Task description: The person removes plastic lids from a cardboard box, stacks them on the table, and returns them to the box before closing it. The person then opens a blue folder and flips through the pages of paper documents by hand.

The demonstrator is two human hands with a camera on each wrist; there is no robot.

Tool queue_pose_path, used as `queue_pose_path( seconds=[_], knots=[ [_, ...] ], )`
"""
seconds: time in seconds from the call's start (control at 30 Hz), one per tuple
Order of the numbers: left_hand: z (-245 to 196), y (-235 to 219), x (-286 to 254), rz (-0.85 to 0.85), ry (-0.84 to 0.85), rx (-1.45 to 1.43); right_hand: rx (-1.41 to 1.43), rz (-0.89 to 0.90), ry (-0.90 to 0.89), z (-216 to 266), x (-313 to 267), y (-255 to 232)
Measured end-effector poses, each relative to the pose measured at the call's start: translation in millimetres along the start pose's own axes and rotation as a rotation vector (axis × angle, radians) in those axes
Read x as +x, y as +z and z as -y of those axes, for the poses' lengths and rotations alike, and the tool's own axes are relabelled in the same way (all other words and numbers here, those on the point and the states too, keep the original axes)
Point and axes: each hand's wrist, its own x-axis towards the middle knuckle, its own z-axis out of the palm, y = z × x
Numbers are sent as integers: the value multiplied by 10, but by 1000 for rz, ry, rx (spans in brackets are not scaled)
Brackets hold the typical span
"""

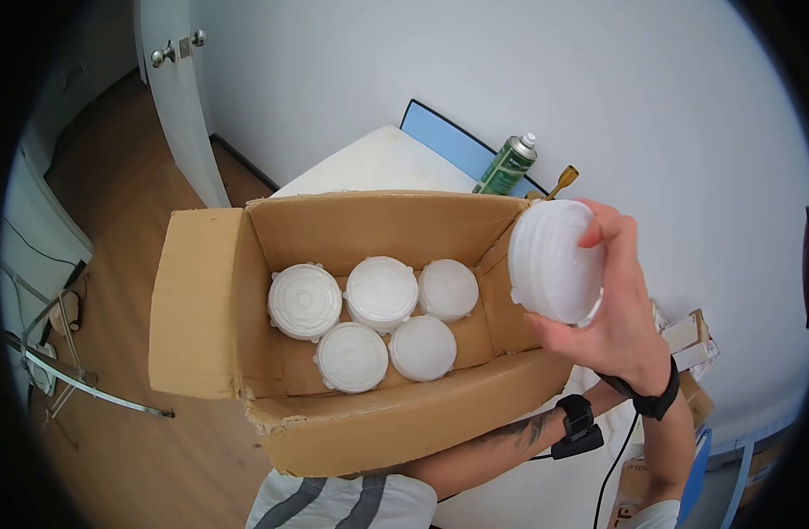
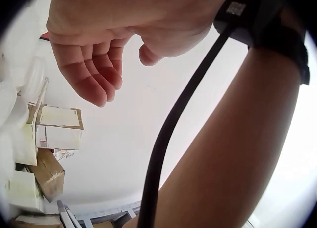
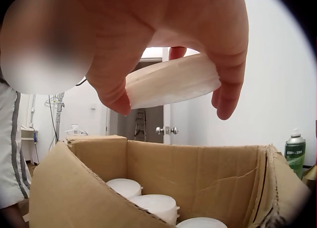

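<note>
My right hand (image 1: 629,309) pinches a round stack of translucent white plastic lids (image 1: 554,260) between thumb and fingers, above the right end of the cardboard box (image 1: 475,423). In the right wrist view the held stack (image 3: 171,82) is tilted and shows a layered rim. Inside the box are several similar white round stacks with ringed tops, among them a near one (image 1: 351,357) and a back one (image 1: 382,291). My left hand (image 2: 109,34), its fingers loosely bent, holds nothing; in the head view it is hidden behind the right arm.
Behind the box stand a green spray can (image 1: 507,165) and a brass-coloured object (image 1: 563,181), with a blue panel (image 1: 448,137) against the wall. Small cartons (image 2: 59,126) lie off to the right. A cable (image 2: 168,124) runs from the left wrist. The door (image 1: 179,97) is at back left.
</note>
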Motion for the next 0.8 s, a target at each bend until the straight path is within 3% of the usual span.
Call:
queue_pose_path(
  seconds=[0.03,0.07,0.1,0.13,0.17,0.27,0.33,0.4,0.43,0.5,0.6,0.67,0.73,0.8],
  knots=[
    [53,45,-46,-2,122,131,26,90,30,-59,126,102],
    [9,21,-137,89,-22,-85,50,181,60,-148,217,221],
    [-42,-9,-109,80,-15,-86,-8,277,15,-255,271,349],
    [-93,-24,-56,114,-128,-87,-70,376,-32,-364,302,470],
    [-155,-37,10,147,-239,-90,-62,574,99,-418,333,539],
    [-370,-93,126,254,-592,-104,-71,733,170,-432,394,575],
    [-567,-127,131,192,-543,-168,-113,687,76,-344,384,551],
    [-343,-24,31,207,-397,-177,-166,966,196,-222,438,552],
    [-113,45,-20,207,-395,-181,-169,968,197,-203,457,575],
    [248,118,-88,336,-416,-428,193,1293,288,-165,487,630],
    [171,152,-75,323,-425,-363,322,1171,178,-135,513,742],
    [-23,159,-34,311,-437,-298,374,1133,218,-167,585,837],
    [-217,118,40,286,-443,-231,181,1048,148,-202,685,894],
    [-302,74,113,253,-444,-167,123,1051,187,-282,722,917]
  ],
)
